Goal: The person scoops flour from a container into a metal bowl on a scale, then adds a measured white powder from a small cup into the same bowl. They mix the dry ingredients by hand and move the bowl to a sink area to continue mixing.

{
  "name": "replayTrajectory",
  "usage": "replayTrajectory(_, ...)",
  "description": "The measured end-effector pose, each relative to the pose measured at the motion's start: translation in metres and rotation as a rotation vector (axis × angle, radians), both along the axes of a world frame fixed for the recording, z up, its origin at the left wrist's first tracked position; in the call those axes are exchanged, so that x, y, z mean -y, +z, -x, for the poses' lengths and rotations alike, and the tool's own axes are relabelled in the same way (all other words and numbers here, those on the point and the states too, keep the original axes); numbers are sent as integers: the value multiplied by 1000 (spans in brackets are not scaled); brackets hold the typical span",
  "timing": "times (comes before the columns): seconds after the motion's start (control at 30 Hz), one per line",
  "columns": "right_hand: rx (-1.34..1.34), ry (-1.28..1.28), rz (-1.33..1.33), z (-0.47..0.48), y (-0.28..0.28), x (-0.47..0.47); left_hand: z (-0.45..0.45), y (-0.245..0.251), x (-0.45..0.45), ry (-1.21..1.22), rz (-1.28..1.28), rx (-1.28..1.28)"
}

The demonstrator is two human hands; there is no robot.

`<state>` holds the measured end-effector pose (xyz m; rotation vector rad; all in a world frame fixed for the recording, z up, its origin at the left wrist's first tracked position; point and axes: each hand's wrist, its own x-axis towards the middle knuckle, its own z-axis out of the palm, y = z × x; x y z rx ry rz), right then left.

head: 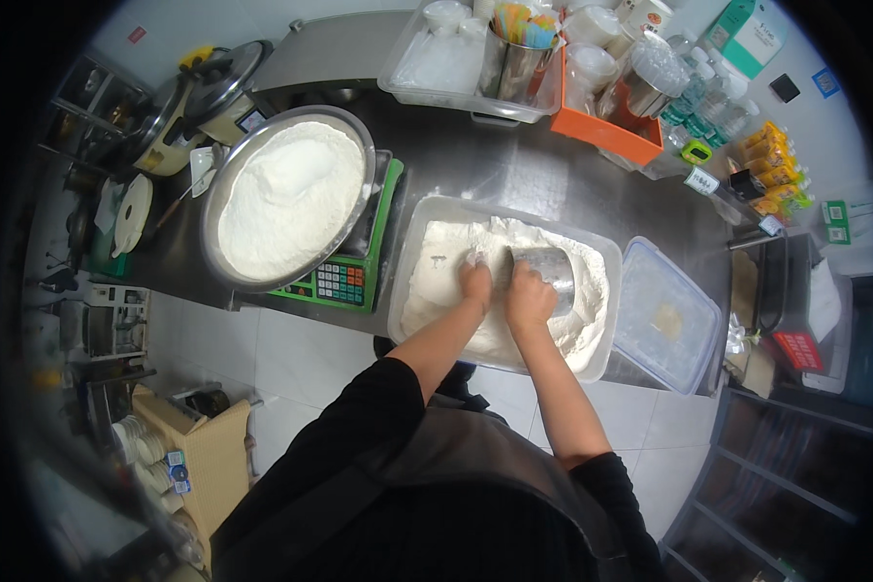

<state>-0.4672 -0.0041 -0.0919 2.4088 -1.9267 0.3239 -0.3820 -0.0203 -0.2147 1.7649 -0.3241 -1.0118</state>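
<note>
A translucent plastic tub (616,291) of white flour (444,280) stands on the steel counter in front of me. My right hand (531,298) grips a metal cup (556,273), which is tipped on its side in the flour. Just left of it, my left hand (476,280) reaches into the same tub. Its fingertips are at the flour and coated white, so their grip is hard to make out. To the left, a large steel bowl (214,247) heaped with white powder rests on a green digital scale (367,284).
The tub's translucent lid (666,320) lies right of it, overhanging the counter's front edge. Behind stand a clear plastic bin (465,98) and an orange box (604,138) of containers. Rice-cooker-like pots (225,109) occupy the back left. A cardboard box (207,465) sits below, at left.
</note>
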Motion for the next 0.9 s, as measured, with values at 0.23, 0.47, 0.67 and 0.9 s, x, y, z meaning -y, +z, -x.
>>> replayTrajectory(0.23,151,160,-80,29,0,-18,15,35,-21,-154,-4,-578)
replayTrajectory(0.47,148,716,52,87,6,-28,-89,40,-57,-1152,-297,625)
replayTrajectory(0.67,-1,1016,171,91,3,11,-113,39,-55,-1144,-590,675)
replayTrajectory(0.9,-96,853,108,116,5,3,-80,43,-67,-1110,-789,516)
